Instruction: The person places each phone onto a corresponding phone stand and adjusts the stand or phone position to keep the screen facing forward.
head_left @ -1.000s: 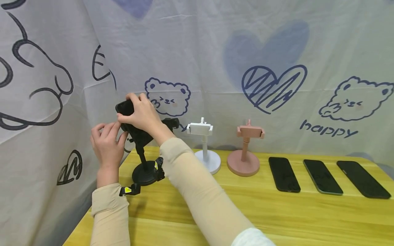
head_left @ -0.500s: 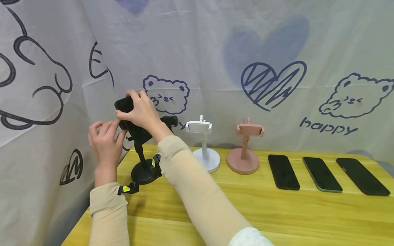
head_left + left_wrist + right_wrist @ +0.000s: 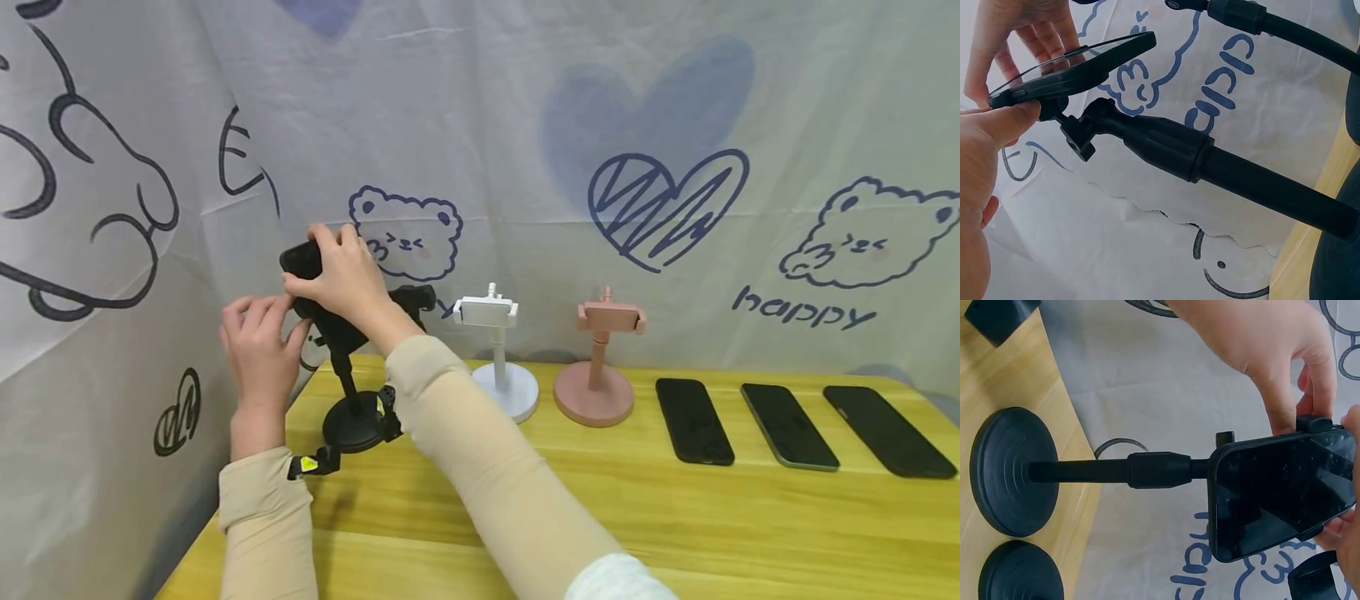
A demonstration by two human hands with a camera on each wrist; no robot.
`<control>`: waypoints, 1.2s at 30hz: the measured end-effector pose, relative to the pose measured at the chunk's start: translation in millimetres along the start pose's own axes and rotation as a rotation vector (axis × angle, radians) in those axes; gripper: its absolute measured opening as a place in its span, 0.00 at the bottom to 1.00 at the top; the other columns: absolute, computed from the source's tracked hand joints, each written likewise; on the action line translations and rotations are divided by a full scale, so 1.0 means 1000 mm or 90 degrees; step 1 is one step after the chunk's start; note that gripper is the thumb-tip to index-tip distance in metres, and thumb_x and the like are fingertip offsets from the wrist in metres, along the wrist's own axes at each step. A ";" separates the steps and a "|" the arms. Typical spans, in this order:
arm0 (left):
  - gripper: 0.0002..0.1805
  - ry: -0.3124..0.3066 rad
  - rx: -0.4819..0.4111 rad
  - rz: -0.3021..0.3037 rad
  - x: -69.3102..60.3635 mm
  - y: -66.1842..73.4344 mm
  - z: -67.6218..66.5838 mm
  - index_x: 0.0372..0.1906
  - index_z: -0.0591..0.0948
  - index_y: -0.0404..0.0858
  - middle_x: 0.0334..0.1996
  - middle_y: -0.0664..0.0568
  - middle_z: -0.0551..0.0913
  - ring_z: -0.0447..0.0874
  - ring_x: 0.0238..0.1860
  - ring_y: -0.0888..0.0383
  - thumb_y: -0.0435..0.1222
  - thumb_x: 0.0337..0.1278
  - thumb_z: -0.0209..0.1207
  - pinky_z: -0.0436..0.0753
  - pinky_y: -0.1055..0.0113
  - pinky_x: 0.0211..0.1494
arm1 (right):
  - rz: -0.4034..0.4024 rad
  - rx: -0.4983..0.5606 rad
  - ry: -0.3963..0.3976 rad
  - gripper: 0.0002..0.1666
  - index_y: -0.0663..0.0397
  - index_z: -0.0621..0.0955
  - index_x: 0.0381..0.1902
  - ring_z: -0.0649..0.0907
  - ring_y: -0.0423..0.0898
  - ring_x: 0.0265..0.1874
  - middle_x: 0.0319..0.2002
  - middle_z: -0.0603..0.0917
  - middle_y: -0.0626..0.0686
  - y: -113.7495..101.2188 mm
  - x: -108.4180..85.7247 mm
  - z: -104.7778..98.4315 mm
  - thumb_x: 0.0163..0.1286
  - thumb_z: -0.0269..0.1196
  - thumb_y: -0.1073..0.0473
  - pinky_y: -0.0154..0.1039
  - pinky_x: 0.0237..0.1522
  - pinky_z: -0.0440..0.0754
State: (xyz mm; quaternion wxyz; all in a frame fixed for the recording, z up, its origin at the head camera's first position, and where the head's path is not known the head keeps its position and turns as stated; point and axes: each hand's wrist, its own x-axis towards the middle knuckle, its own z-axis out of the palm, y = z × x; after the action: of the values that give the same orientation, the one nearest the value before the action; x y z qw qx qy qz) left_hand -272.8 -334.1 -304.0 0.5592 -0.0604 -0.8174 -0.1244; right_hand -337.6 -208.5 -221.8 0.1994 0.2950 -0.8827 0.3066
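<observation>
A black phone [image 3: 1279,494] sits tilted in the clamp of a black phone stand [image 3: 1166,150] with a round base. My right hand [image 3: 345,279] holds the phone from above, thumb along the near edge and fingers over the far one. From the lower left, my left hand [image 3: 262,354] pinches the phone's edge beside a clamp arm [image 3: 1314,424]. In the left wrist view its thumb [image 3: 1016,119] lies under the phone's end. My right forearm partly hides a second black stand [image 3: 416,298] close behind.
A white phone stand [image 3: 504,392] and a pink one [image 3: 595,396] stand to the right. Three dark phones, a left [image 3: 693,421], a middle [image 3: 789,427] and a right one [image 3: 890,432], lie on the wooden table [image 3: 637,521]. Printed cloth [image 3: 525,150] hangs behind.
The view shifts slightly. Both hands stay at the phone in the stand, with no clear movement of the fingers.
</observation>
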 end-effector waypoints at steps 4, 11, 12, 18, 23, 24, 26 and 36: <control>0.16 0.000 -0.013 -0.008 0.000 0.001 0.000 0.50 0.83 0.31 0.41 0.36 0.83 0.69 0.51 0.38 0.30 0.55 0.66 0.67 0.43 0.55 | 0.011 -0.009 0.000 0.39 0.39 0.68 0.67 0.75 0.45 0.53 0.59 0.71 0.52 -0.003 -0.001 0.000 0.61 0.62 0.33 0.36 0.47 0.79; 0.15 0.010 -0.054 -0.036 -0.001 0.003 0.002 0.50 0.83 0.31 0.42 0.36 0.83 0.69 0.51 0.38 0.29 0.56 0.65 0.66 0.42 0.55 | 0.028 -0.024 0.007 0.40 0.39 0.68 0.67 0.75 0.45 0.54 0.60 0.71 0.52 -0.004 -0.003 0.000 0.62 0.61 0.32 0.37 0.49 0.80; 0.16 0.006 -0.054 -0.040 -0.002 0.003 0.002 0.50 0.83 0.31 0.43 0.36 0.83 0.68 0.51 0.38 0.29 0.56 0.65 0.66 0.42 0.55 | 0.029 -0.029 0.011 0.40 0.39 0.68 0.68 0.75 0.45 0.53 0.59 0.71 0.52 -0.004 -0.003 0.000 0.62 0.61 0.31 0.37 0.50 0.79; 0.17 -0.011 -0.043 -0.086 -0.002 0.006 0.005 0.54 0.82 0.34 0.47 0.38 0.82 0.67 0.53 0.38 0.32 0.61 0.62 0.65 0.42 0.55 | 0.045 -0.080 0.026 0.43 0.40 0.67 0.68 0.77 0.45 0.53 0.59 0.72 0.52 -0.005 -0.004 0.000 0.61 0.59 0.28 0.37 0.51 0.80; 0.17 -0.025 -0.010 -0.127 -0.001 0.009 0.005 0.56 0.81 0.36 0.50 0.39 0.81 0.66 0.54 0.38 0.34 0.64 0.60 0.64 0.40 0.54 | 0.060 -0.126 0.005 0.45 0.43 0.64 0.70 0.75 0.46 0.58 0.63 0.70 0.53 -0.011 -0.004 -0.002 0.63 0.56 0.27 0.36 0.54 0.80; 0.17 -0.027 -0.006 -0.134 -0.001 0.010 0.005 0.56 0.81 0.36 0.50 0.39 0.80 0.66 0.55 0.38 0.34 0.64 0.60 0.64 0.40 0.54 | 0.059 -0.140 -0.001 0.45 0.44 0.64 0.70 0.75 0.47 0.59 0.63 0.70 0.53 -0.013 -0.004 -0.002 0.63 0.56 0.27 0.36 0.54 0.80; 0.17 -0.027 0.003 -0.143 0.000 0.010 0.005 0.57 0.81 0.37 0.50 0.39 0.80 0.66 0.55 0.38 0.34 0.64 0.60 0.64 0.40 0.54 | 0.058 -0.171 -0.015 0.46 0.43 0.62 0.71 0.73 0.46 0.61 0.64 0.69 0.53 -0.015 -0.005 -0.003 0.63 0.55 0.27 0.35 0.54 0.80; 0.18 -0.037 0.033 -0.172 -0.001 0.007 0.004 0.58 0.81 0.40 0.51 0.39 0.80 0.65 0.56 0.37 0.36 0.64 0.60 0.64 0.39 0.54 | 0.046 -0.292 -0.054 0.46 0.34 0.59 0.74 0.68 0.44 0.66 0.66 0.69 0.47 -0.015 -0.008 -0.008 0.64 0.48 0.23 0.39 0.63 0.72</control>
State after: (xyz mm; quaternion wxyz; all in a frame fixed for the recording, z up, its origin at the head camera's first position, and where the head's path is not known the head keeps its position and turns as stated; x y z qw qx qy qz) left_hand -273.9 -326.4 -305.2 0.5147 0.0611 -0.8369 -0.1758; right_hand -320.8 -210.0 -213.9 0.2127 0.2233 -0.9468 0.0923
